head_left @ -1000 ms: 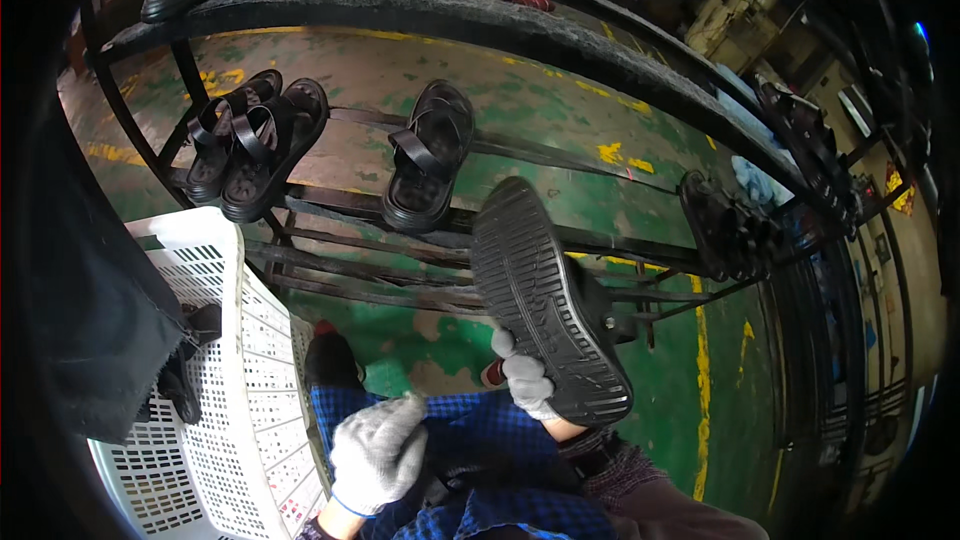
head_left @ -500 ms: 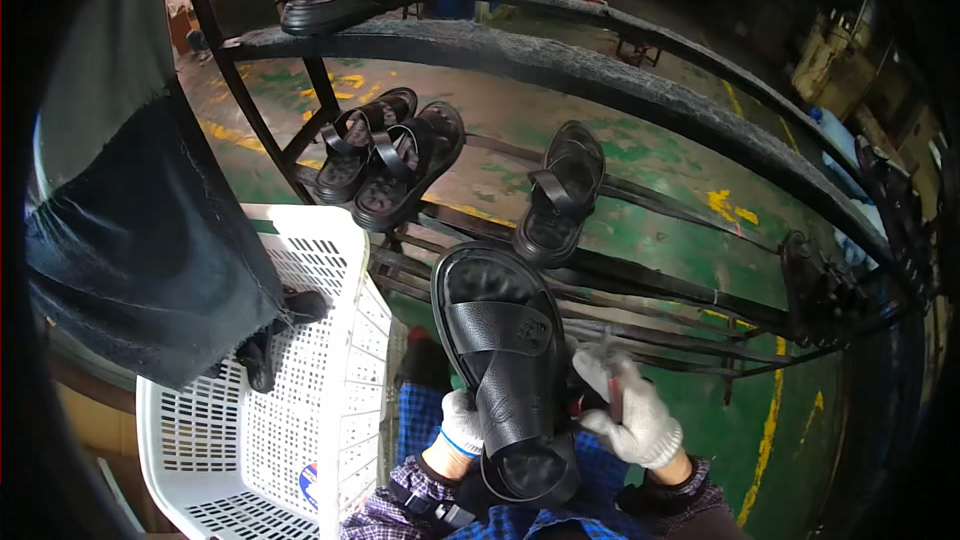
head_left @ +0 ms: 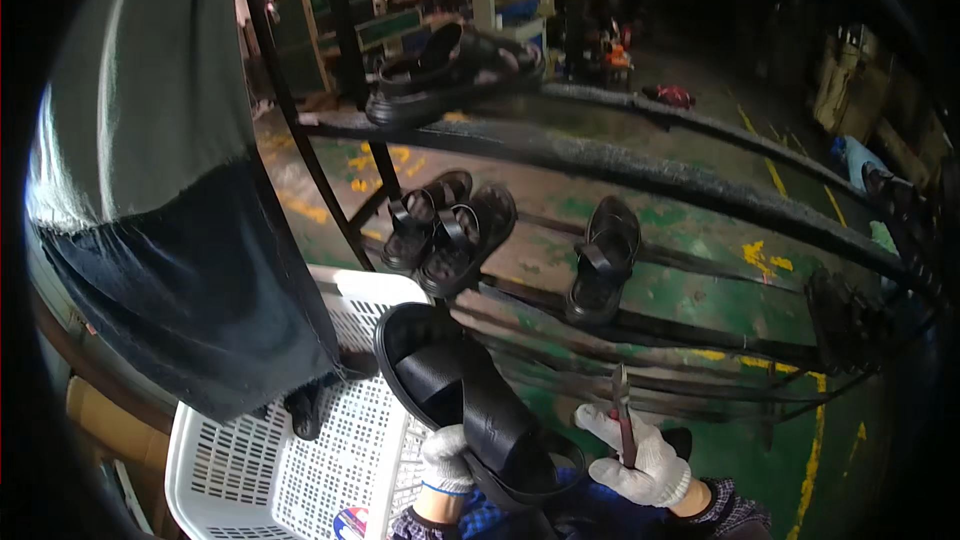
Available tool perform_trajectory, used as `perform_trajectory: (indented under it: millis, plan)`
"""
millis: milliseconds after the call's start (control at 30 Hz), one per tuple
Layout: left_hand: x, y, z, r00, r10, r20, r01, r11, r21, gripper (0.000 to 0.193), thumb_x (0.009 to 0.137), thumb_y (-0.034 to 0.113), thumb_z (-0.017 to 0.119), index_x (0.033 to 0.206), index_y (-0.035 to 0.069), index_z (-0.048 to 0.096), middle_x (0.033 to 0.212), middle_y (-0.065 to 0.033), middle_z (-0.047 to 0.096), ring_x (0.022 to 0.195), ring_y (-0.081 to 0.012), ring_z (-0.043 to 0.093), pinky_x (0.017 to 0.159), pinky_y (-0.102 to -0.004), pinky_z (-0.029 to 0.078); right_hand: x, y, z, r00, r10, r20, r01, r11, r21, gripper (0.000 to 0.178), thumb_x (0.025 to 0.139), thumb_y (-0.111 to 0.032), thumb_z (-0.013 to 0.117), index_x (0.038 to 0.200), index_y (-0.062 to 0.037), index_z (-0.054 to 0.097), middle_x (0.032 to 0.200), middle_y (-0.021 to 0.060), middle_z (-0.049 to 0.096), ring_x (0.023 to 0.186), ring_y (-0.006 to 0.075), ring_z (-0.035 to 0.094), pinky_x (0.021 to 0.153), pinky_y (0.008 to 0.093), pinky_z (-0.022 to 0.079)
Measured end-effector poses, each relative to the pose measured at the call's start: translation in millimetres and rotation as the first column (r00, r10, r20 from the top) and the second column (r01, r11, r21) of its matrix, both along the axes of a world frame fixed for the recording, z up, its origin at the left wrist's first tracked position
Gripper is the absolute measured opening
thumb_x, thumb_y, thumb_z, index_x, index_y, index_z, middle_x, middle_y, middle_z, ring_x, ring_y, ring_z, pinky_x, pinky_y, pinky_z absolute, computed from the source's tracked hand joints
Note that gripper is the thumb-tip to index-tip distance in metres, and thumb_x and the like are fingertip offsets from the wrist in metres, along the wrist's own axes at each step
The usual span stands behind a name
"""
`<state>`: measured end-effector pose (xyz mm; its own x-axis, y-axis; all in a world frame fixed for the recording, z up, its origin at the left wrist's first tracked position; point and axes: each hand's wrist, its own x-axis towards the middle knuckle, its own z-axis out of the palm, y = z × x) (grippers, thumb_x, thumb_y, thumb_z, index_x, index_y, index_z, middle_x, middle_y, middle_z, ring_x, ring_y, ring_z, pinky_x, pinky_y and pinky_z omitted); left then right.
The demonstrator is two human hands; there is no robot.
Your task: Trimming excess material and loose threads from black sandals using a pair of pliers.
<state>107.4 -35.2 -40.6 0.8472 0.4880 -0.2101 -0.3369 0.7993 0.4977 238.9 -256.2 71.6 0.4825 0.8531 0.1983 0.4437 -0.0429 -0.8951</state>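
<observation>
My left hand (head_left: 447, 459), in a white knit glove, grips a black leather sandal (head_left: 495, 427) by its side near the heel. The sandal's toe tilts up and to the left, its broad crossed straps facing up. My right hand (head_left: 640, 463), also gloved in white, is closed round a pair of pliers (head_left: 625, 417) with red handles. The metal jaws point upward, apart from the sandal. Part of the handles is hidden in the palm.
A white plastic basket (head_left: 395, 285) stands at the left, partly under a hanging dark cloth (head_left: 200, 290). Ahead is a black metal rack (head_left: 640, 162) holding a pair of sandals (head_left: 468, 240), a single sandal (head_left: 604, 260) and a sandal (head_left: 450, 80) on the upper rail.
My view has tilted up. The sandal in my left hand has swung toward the left, over the basket's edge. My right hand with the pliers now stands farther from it.
</observation>
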Motion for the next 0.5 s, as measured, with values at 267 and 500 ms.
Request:
perform_trajectory:
  millis: [267,500]
  plan:
    - [29.4,30.3,64.6,0.913,-0.212,0.35,0.218,0.976,0.023,0.053,0.084,0.005,0.06,0.134,-0.002,0.045,0.127,-0.0206,0.056,0.11,-0.0304,0.058,0.093,-0.0403,0.051,7.6,66.3,8.9,0.958,0.014,-0.287,0.004,0.998,0.062,0.073,0.086,-0.029,0.069,0.14,0.0039,0.033,0.132,0.0148,0.051,0.122,0.0193,0.047,0.103,0.0349,0.037]
    - [127.4,105.0,219.7,0.91,0.188,0.37,-0.415,0.401,0.817,0.066,0.088,0.018,0.061,0.146,0.004,0.034,0.146,-0.0186,0.04,0.131,-0.0251,0.043,0.104,-0.0317,0.037,55.0,78.5,126.4,0.939,-0.31,-0.147,0.339,0.903,0.265,0.058,0.088,-0.021,0.058,0.138,0.0029,0.041,0.125,0.0113,0.054,0.112,0.0177,0.048,0.099,0.0306,0.037]
